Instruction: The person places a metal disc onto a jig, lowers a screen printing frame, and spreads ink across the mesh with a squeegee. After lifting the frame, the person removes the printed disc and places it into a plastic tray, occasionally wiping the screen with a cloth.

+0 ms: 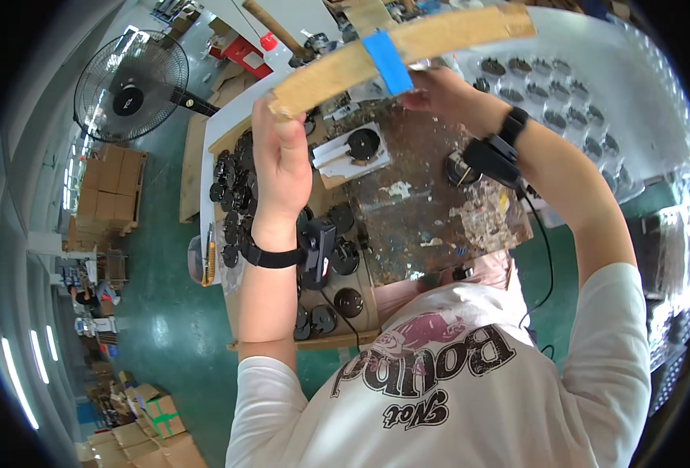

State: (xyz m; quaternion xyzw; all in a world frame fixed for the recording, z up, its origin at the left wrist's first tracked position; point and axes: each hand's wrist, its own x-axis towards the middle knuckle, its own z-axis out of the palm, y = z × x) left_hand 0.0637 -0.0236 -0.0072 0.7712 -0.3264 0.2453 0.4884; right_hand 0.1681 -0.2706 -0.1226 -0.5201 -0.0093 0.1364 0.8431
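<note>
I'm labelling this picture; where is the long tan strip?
In the head view, the tan strip crosses the top, right of the fan, its left end at the left hand, its blue band beside the right hand.

A stained brown workbench (400, 234) stretches beneath the left hand (281, 171) and right hand (445, 93), bearing black round parts (349, 302) left of the left hand and bodyward of it, a white block (332, 153) just to its right, and a dark round piece (457, 169) bodyward of the right hand.
</note>
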